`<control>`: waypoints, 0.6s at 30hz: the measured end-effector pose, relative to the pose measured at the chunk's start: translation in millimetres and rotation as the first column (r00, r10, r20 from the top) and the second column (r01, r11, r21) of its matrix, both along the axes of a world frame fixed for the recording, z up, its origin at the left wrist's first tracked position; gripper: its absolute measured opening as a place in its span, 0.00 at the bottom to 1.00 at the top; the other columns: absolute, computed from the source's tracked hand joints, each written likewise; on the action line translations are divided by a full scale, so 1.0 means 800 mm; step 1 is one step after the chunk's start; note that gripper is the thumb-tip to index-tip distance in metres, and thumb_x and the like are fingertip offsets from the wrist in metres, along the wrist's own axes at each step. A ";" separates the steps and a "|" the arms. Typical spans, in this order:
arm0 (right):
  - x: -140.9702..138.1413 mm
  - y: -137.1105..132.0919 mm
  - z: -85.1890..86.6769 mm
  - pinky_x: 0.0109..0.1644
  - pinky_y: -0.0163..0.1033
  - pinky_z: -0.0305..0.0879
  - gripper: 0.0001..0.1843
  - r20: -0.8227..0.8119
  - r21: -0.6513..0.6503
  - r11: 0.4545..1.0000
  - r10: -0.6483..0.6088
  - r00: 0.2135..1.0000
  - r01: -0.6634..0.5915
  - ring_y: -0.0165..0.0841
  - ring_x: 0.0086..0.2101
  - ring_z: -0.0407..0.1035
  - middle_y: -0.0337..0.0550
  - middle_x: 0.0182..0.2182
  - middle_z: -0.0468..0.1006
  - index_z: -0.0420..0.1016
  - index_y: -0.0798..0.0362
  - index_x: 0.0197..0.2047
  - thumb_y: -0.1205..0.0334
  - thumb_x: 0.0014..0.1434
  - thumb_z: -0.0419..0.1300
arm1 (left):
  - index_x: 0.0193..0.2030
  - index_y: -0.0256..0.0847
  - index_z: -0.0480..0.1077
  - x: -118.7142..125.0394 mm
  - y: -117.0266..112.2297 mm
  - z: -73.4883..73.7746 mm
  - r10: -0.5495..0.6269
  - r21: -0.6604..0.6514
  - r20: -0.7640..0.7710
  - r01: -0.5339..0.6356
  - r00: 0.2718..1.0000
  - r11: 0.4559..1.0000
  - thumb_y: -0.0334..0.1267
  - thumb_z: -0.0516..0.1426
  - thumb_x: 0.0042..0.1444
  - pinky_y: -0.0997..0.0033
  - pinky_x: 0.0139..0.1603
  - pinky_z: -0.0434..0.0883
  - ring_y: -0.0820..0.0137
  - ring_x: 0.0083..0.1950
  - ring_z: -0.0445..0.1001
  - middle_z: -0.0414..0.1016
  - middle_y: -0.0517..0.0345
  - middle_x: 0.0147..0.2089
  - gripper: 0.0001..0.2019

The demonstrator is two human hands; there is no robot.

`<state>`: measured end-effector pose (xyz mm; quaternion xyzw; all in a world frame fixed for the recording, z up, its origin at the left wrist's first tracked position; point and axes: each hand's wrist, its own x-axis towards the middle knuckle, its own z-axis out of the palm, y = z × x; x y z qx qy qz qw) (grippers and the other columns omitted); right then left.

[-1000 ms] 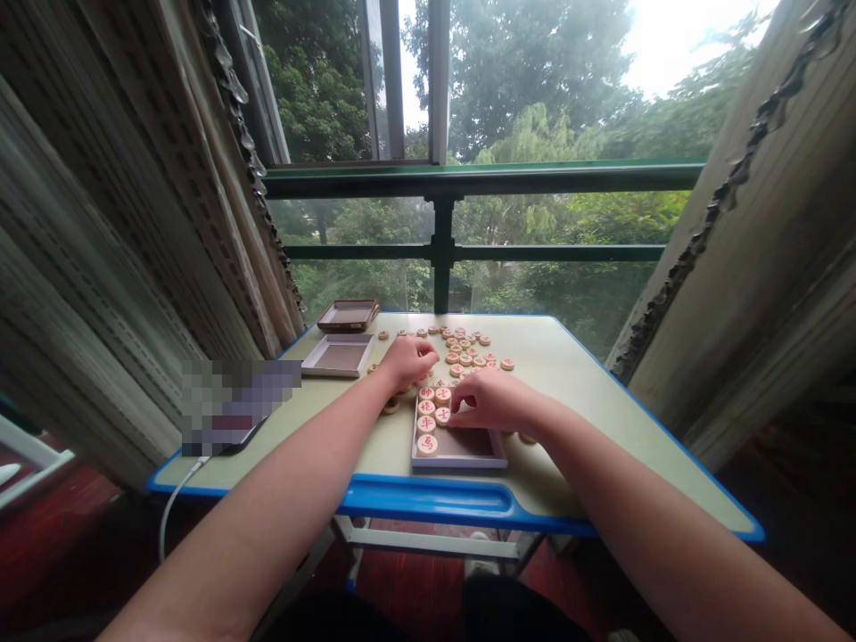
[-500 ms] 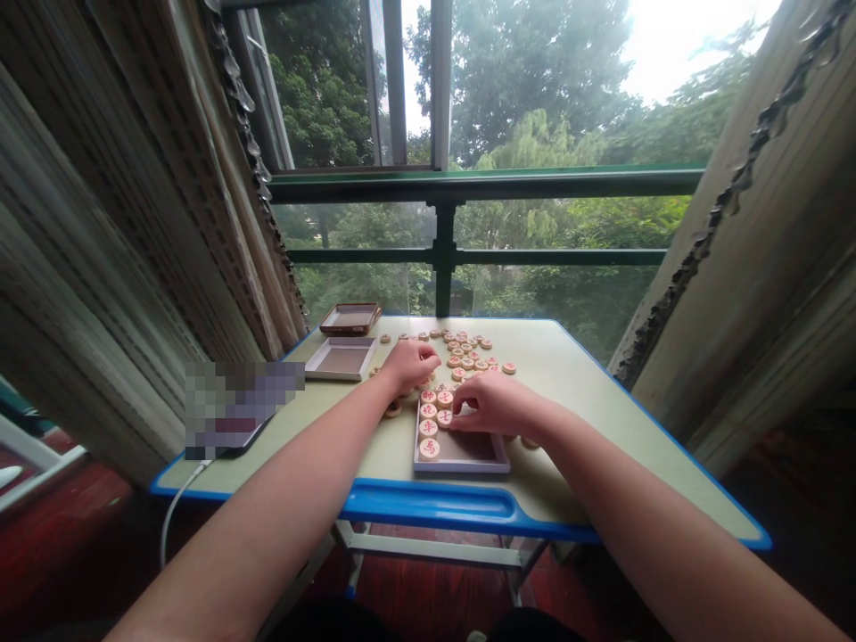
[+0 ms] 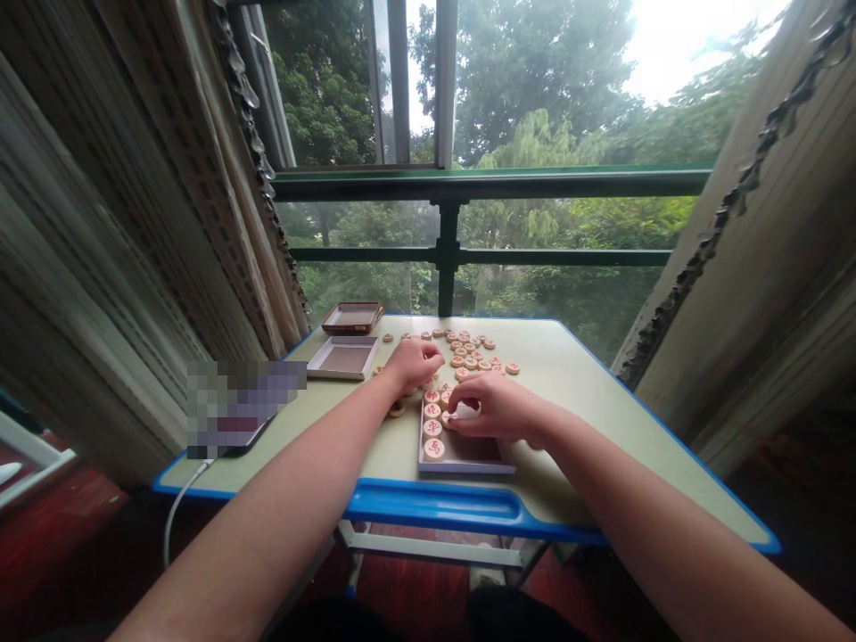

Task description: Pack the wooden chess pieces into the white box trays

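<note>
A shallow tray (image 3: 468, 455) lies near the table's front edge with several round wooden chess pieces (image 3: 433, 428), marked in red, lined up along its left side. My right hand (image 3: 491, 406) rests over the tray's upper part, fingers curled and pinching a pale piece (image 3: 466, 411) beside that column. My left hand (image 3: 415, 361) lies just beyond the tray's far left corner, fingers curled over loose pieces; what it holds is hidden. More loose pieces (image 3: 472, 349) are scattered on the table behind both hands.
The green table with a blue rim (image 3: 434, 508) stands against a window railing (image 3: 468, 183). Two other trays, one pale (image 3: 342, 357) and one brown (image 3: 352, 316), sit at the back left. A phone with a white cable (image 3: 177, 508) lies at the left edge. Curtains hang on both sides.
Both hands stay almost in place; my right hand's fingers have shifted slightly over the tray. The view has drifted a little to the left.
</note>
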<state>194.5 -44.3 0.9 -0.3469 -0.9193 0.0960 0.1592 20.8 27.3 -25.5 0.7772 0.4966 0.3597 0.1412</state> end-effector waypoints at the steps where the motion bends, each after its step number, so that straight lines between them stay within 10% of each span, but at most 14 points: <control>1: 0.000 0.000 0.000 0.31 0.32 0.54 0.08 0.001 -0.004 1.000 -0.003 1.000 0.003 0.26 0.25 0.59 0.37 0.23 0.70 0.77 0.52 0.32 0.58 0.49 0.60 | 0.26 0.35 0.76 0.000 0.000 0.000 -0.001 -0.001 0.001 0.001 1.000 1.000 0.35 0.51 0.44 0.76 0.30 0.65 0.72 0.28 0.70 0.75 0.57 0.23 0.12; 18: -0.001 -0.002 0.007 0.29 0.31 0.54 0.09 0.016 -0.117 0.993 0.023 1.000 -0.021 0.26 0.24 0.60 0.37 0.23 0.71 0.78 0.53 0.34 0.64 0.48 0.59 | 0.26 0.35 0.76 -0.001 0.003 -0.002 -0.005 -0.006 0.000 0.005 1.000 1.000 0.37 0.52 0.45 0.75 0.31 0.65 0.71 0.29 0.70 0.75 0.57 0.23 0.12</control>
